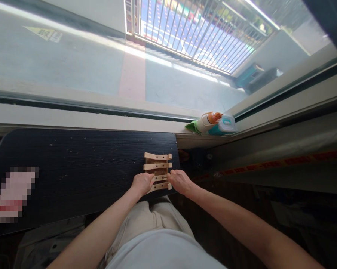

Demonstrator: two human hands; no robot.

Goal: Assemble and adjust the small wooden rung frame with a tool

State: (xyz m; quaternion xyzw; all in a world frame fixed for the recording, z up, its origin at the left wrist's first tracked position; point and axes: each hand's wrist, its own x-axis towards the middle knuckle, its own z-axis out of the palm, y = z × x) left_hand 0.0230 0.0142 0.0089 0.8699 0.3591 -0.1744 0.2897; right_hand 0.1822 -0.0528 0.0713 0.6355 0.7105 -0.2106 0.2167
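A small wooden assembly (158,165) of several curved slats on a frame lies at the right end of a black tabletop (73,168). My left hand (142,184) is curled against the assembly's near left corner, gripping the lowest slats. At the near right side, my right hand (180,181) pinches the same end with closed fingers. Both forearms reach in from below.
On the window sill behind the table stand a white bottle with an orange cap (209,120), a teal-lidded box (224,125) and a green cloth. A large window fills the far side. A blurred pink patch (12,194) lies at the table's left.
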